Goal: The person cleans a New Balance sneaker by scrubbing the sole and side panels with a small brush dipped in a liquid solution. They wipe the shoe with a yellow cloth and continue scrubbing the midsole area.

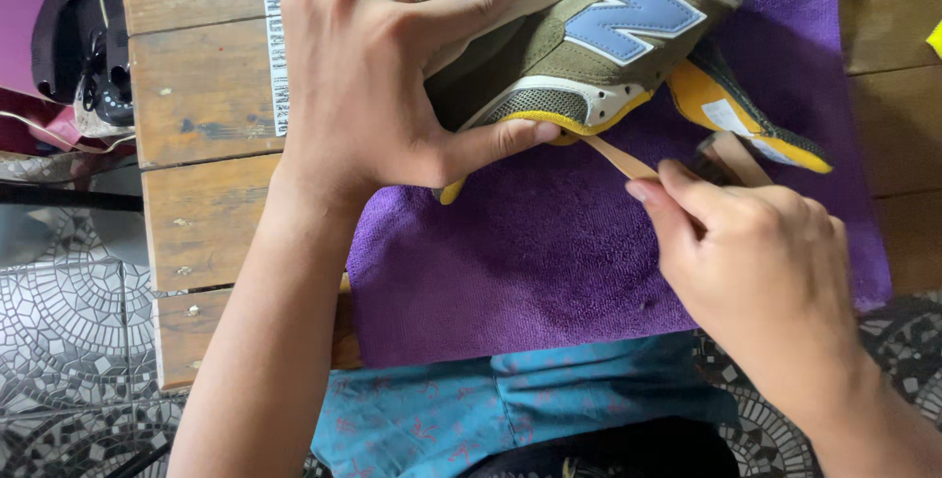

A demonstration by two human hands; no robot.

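The olive sneaker (599,36), with a blue emblem on its side and a yellow edge along the sole, lies on its side at about one o'clock in the head view, resting on a purple towel (549,262) spread over a weathered wooden table (201,95). The left hand (378,76) is closed around the heel end, thumb pressed under the yellow sole edge and fingers folded over the upper. The right hand (760,262), at four o'clock, pinches a thin tan stick (618,157) between thumb and forefinger; its tip sits right at the sole's rim, beside the left thumb. A yellow and dark insole (746,115) lies on the towel at three o'clock, touching the shoe. Judging by this, work on the sole edge looks under way; how much of the rim is finished cannot be told. A dark object (83,46) sits at ten o'clock.
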